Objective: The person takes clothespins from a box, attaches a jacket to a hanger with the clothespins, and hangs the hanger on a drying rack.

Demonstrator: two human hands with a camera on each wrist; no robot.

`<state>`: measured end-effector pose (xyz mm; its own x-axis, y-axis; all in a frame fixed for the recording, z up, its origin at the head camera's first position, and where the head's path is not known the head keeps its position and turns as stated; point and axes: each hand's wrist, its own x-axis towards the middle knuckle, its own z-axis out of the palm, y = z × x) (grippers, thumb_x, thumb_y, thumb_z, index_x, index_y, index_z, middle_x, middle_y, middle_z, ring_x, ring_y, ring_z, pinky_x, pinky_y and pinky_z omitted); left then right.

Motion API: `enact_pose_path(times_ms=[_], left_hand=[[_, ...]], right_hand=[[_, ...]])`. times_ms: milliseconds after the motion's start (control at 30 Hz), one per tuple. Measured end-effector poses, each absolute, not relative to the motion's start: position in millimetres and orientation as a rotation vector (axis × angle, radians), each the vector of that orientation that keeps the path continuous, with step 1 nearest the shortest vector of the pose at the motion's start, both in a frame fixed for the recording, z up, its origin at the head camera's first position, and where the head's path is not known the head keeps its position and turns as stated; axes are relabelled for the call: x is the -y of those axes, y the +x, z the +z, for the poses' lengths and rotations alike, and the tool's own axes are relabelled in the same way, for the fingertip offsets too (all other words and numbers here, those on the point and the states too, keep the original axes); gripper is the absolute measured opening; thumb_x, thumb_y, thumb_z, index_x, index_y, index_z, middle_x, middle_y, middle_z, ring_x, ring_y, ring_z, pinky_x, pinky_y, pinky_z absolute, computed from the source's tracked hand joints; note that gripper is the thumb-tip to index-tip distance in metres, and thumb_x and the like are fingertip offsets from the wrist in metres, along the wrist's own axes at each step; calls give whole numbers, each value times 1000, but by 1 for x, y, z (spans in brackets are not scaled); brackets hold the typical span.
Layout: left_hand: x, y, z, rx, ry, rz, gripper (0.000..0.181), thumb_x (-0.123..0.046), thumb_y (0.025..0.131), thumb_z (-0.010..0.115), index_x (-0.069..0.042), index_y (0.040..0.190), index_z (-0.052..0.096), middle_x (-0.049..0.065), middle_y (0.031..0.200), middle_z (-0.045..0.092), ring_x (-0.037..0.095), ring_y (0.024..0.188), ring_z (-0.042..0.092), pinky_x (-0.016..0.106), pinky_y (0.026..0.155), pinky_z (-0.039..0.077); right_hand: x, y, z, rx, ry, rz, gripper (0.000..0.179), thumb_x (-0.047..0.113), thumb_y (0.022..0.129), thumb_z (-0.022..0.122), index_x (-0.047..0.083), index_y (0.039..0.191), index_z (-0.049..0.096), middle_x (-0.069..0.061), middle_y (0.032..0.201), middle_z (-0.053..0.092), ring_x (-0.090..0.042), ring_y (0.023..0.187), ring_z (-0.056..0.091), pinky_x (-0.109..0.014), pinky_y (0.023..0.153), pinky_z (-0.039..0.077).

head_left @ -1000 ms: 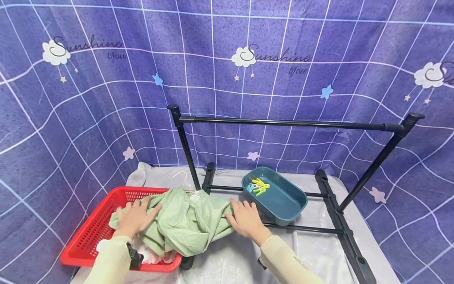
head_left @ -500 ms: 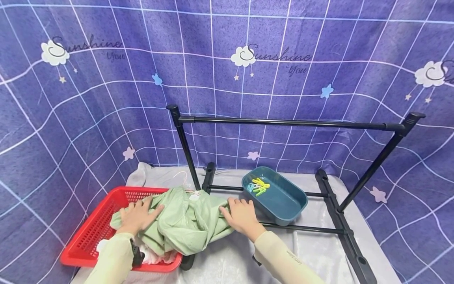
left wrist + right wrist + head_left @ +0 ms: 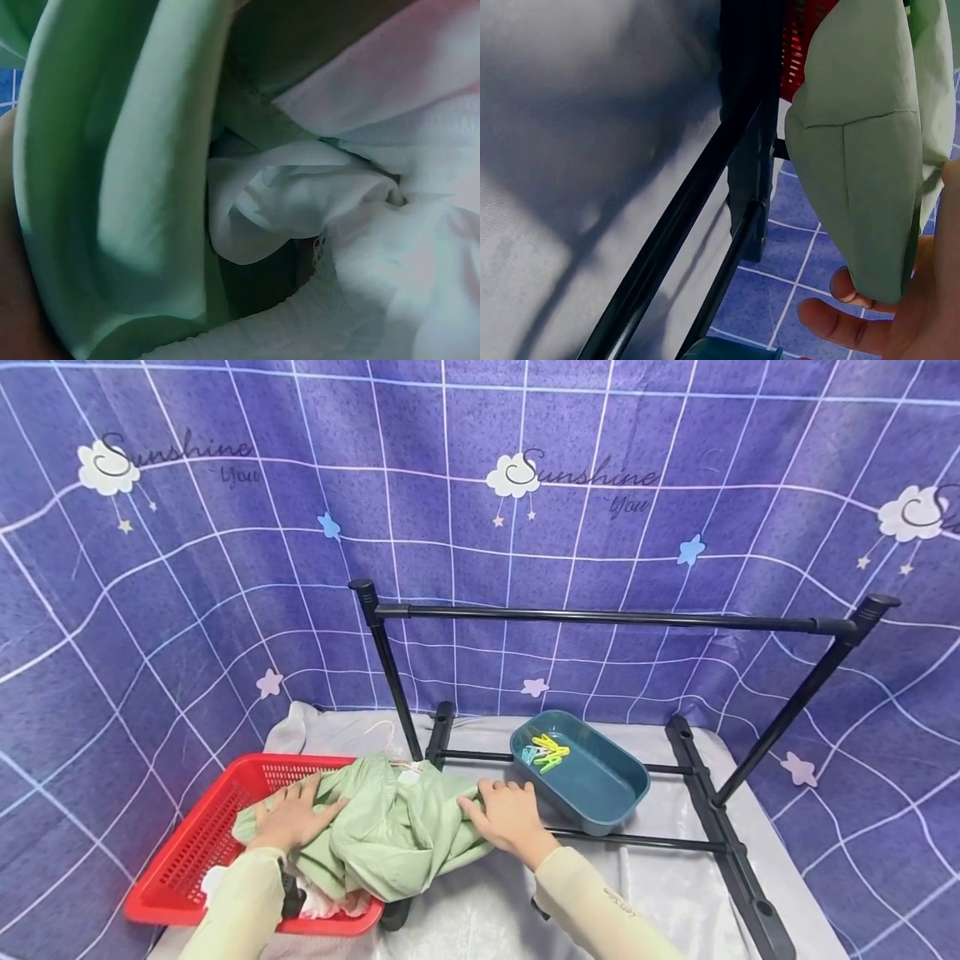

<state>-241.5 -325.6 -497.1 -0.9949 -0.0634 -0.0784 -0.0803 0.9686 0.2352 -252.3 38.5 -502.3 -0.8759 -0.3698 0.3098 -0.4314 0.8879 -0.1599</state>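
A rumpled light green shirt (image 3: 390, 835) lies over the right side of the red basket (image 3: 176, 852) and past its rim. From its neck, beside a white label, rises the thin hook of a clothes hanger (image 3: 392, 737). My left hand (image 3: 295, 820) rests on the shirt's left part, fingers spread and thumb apart. At its right end my right hand (image 3: 513, 817) pinches the cloth between thumb and fingers. The right wrist view shows the fingertips (image 3: 829, 319) curled beneath the seamed green end. White and pink clothes (image 3: 300, 191) lie under the shirt.
A black clothes rack (image 3: 600, 618) stands behind and to the right, its crossbar raised. On its lower bars sits a teal tub (image 3: 600, 785) holding several yellow and blue clothespins (image 3: 550, 753). Pale cloth (image 3: 510, 910) covers the surface; a purple grid curtain (image 3: 570, 552) encloses the back.
My right hand has shifted slightly left onto the shirt's edge, and its thumb and fingers have closed on the cloth. The left hand has hardly moved.
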Motion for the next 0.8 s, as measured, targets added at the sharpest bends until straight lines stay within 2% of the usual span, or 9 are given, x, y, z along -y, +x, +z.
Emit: enact_pose_path(times_ms=[267,567,667,800], left_hand=[[325,-243,-499,-3069,-100,369,103,-77,88,40,2,152,25,40,146,30,59,134,26,79,99,13],[328,-246,-504,-3066,-94,393,105,-78,87,41,2,152,25,42,143,30,59,131,29,78,98,17],[329,-246,-505,-3072,-77,410,104,-76,87,44,3,152,24,43,139,31,60,128,32,78,97,20],[328,-246,-504,-3078,-61,424,103,-74,87,47,4,152,24,42,134,34,59,124,36,78,96,19]], right_hand=[[-34,-251,-507,2802,579,313,59,65,96,36,13,109,61,-9,96,68,-30,87,64,-51,82,40],[-31,-251,-508,2755,580,273,54,63,98,36,13,104,57,-9,91,66,-29,80,65,-51,82,39],[-31,-252,-510,2730,576,256,52,61,98,37,13,102,57,-8,89,66,-28,79,65,-51,82,38],[-31,-252,-511,2711,576,268,49,59,99,38,13,101,56,-8,87,65,-28,78,65,-50,80,37]])
